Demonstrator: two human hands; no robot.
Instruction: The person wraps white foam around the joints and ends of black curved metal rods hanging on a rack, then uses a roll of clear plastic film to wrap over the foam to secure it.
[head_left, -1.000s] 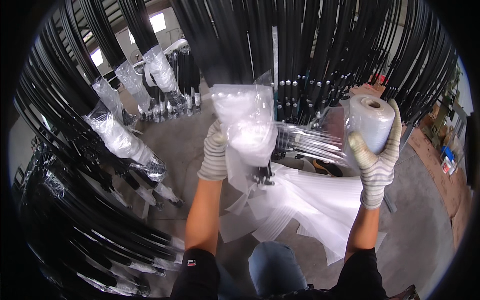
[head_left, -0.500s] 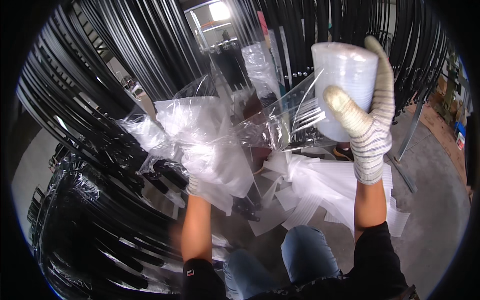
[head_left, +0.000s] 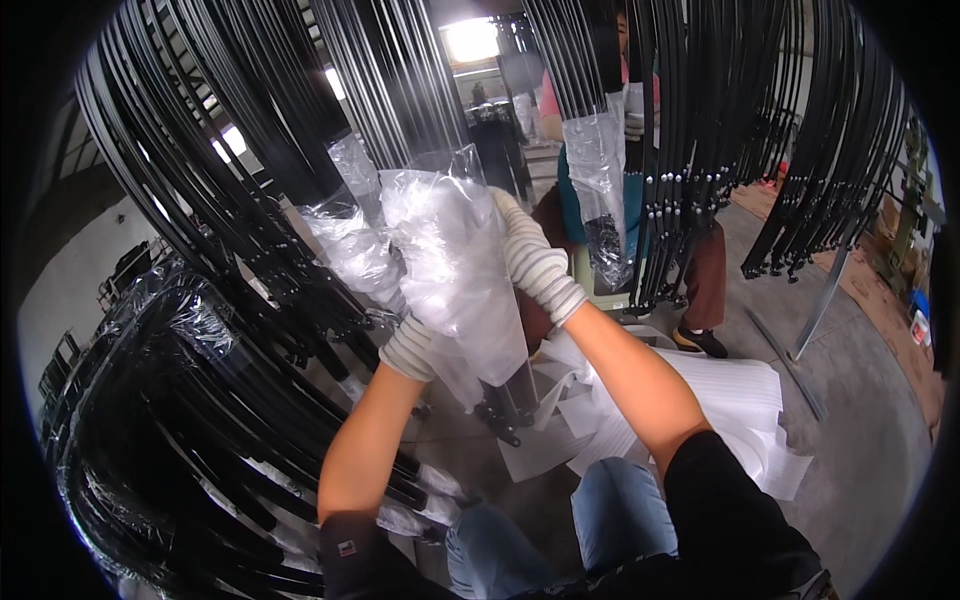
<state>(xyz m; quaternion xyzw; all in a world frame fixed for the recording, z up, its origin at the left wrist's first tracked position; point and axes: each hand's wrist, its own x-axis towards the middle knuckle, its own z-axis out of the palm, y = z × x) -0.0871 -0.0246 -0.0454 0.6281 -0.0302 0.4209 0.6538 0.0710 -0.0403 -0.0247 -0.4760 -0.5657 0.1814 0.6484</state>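
Note:
A bundle of black tubes hangs in front of me, its lower part covered in white foam sheet and clear stretch film. My left hand, in a whitish knit glove, is at the lower left of this wrapping, its fingers hidden behind the foam. Against the right side of the wrapping is my right hand, in a striped knit glove. Its fingers reach round behind the bundle, out of sight. No film roll shows now. Another film-wrapped end is just left of the bundle.
Racks of black tubes hang to both sides. Film-wrapped black frames stand at lower left. Loose white foam sheets lie near my knees. Beyond, a person in a teal apron is beside another wrapped bundle. A metal bar lies on the right.
My right hand, which held the stretch film roll out at the right, has swung left to the bundle's far side; the roll is now hidden. The stretched film span is gone from view.

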